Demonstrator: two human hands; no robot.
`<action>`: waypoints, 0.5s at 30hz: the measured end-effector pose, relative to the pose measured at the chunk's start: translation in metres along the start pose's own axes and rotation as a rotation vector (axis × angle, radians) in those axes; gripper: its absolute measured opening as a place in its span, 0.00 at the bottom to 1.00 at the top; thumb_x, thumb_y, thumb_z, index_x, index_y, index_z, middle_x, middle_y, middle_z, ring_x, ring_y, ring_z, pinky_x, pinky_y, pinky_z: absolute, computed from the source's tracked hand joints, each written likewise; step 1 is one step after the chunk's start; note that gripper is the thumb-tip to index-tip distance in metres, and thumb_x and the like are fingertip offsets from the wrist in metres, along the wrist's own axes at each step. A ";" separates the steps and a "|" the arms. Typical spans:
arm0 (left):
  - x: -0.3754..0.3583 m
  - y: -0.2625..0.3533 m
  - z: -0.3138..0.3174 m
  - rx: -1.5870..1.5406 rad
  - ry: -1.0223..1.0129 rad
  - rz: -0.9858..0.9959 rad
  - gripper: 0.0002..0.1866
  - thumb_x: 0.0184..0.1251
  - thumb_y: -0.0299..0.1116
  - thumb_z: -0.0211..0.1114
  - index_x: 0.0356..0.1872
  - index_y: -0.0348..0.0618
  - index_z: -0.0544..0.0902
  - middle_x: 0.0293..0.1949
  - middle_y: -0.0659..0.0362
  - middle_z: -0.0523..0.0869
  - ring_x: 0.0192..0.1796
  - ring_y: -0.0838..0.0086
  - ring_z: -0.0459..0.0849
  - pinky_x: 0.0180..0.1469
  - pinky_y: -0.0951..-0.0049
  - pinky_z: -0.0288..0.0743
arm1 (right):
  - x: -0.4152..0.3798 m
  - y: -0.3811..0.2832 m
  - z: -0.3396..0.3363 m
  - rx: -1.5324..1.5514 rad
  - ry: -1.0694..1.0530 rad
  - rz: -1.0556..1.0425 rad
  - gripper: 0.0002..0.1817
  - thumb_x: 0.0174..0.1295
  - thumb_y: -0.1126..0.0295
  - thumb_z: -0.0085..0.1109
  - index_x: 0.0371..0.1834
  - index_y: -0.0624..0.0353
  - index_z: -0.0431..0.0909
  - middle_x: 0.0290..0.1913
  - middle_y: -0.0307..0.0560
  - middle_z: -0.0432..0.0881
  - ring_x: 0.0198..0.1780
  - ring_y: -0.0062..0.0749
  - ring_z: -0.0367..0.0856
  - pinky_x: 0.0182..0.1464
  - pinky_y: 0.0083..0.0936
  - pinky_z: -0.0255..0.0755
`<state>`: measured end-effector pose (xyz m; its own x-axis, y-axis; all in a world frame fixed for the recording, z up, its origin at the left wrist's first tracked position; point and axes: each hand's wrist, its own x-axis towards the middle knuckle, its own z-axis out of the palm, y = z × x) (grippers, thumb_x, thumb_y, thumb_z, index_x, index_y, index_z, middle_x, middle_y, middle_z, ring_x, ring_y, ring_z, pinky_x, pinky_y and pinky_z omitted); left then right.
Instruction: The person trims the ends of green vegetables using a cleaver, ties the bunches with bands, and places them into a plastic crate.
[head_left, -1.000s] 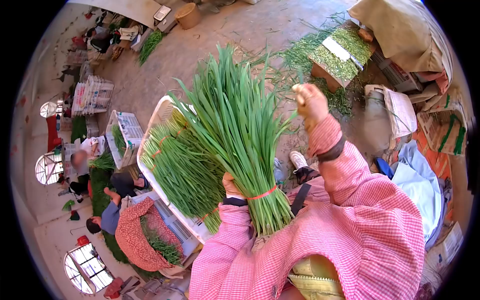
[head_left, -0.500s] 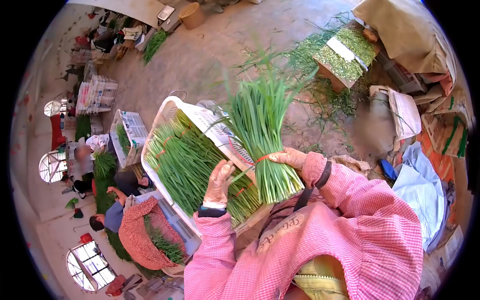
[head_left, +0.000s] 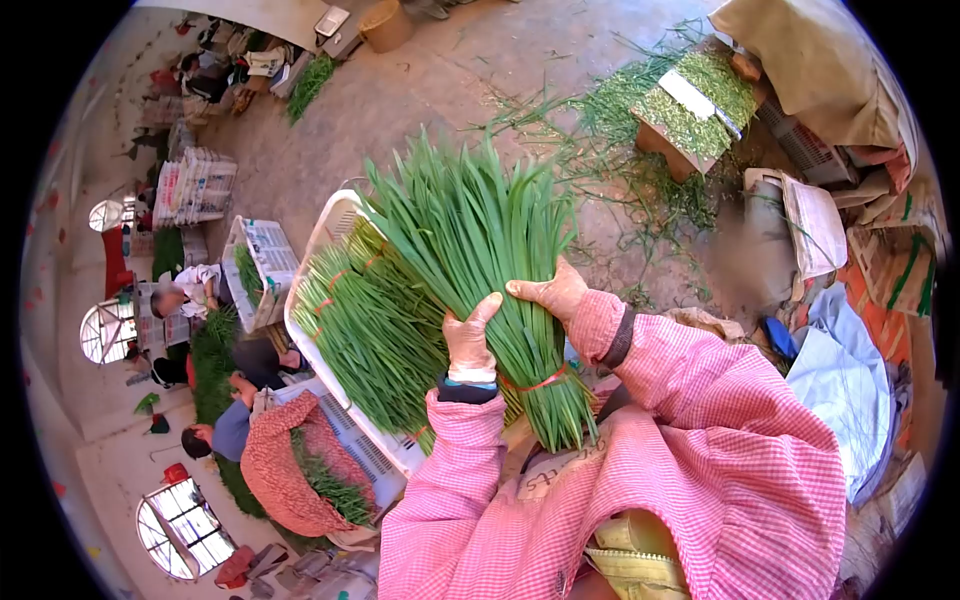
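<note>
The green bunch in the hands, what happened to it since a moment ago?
The bunch of chives swung left over the white crate. The left hand took hold of it; the right hand slid higher up the stalks. The red band and the crate's bundles stayed.

We bent both pink-checked arms inward; left hand (head_left: 468, 340) and right hand (head_left: 550, 293) curled close together, gripping.

- Dark lettering on the apron (head_left: 545, 478) at the person's lap, partly hidden by a fold; only the ending "ts" shows.
- Nothing else can be read.
</note>
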<state>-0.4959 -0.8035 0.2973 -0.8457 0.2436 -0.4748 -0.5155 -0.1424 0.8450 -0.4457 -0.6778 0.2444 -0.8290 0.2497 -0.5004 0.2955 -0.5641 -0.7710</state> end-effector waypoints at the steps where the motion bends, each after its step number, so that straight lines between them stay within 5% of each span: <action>1: -0.004 0.007 -0.001 -0.058 0.019 -0.049 0.20 0.47 0.18 0.63 0.45 0.36 0.75 0.40 0.55 0.80 0.39 0.66 0.81 0.42 0.67 0.78 | -0.005 -0.004 0.000 0.155 0.031 0.062 0.28 0.47 0.72 0.67 0.52 0.64 0.67 0.42 0.50 0.78 0.43 0.36 0.78 0.47 0.33 0.73; 5: 0.005 -0.012 -0.041 -0.361 0.064 -0.266 0.22 0.49 0.17 0.59 0.49 0.36 0.72 0.43 0.53 0.79 0.42 0.62 0.80 0.45 0.63 0.78 | -0.016 -0.006 -0.010 0.427 0.083 0.153 0.22 0.47 0.80 0.63 0.47 0.63 0.69 0.40 0.50 0.79 0.38 0.39 0.80 0.40 0.36 0.77; 7: -0.008 0.001 -0.033 -0.496 -0.067 -0.350 0.22 0.50 0.20 0.59 0.51 0.36 0.71 0.46 0.50 0.79 0.45 0.57 0.80 0.49 0.57 0.76 | -0.020 -0.009 -0.017 0.413 0.105 0.140 0.21 0.47 0.81 0.62 0.46 0.65 0.70 0.38 0.51 0.79 0.36 0.40 0.81 0.39 0.38 0.78; 15: -0.019 0.003 -0.037 -0.542 -0.144 -0.272 0.22 0.53 0.23 0.60 0.51 0.34 0.69 0.46 0.49 0.78 0.48 0.58 0.78 0.54 0.56 0.72 | -0.016 0.004 -0.037 0.581 -0.014 0.322 0.16 0.51 0.80 0.58 0.45 0.69 0.72 0.39 0.55 0.79 0.38 0.44 0.81 0.42 0.42 0.77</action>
<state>-0.4870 -0.8445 0.2999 -0.6664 0.4614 -0.5856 -0.7387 -0.5147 0.4351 -0.4141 -0.6546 0.2347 -0.7492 -0.0102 -0.6623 0.2285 -0.9425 -0.2440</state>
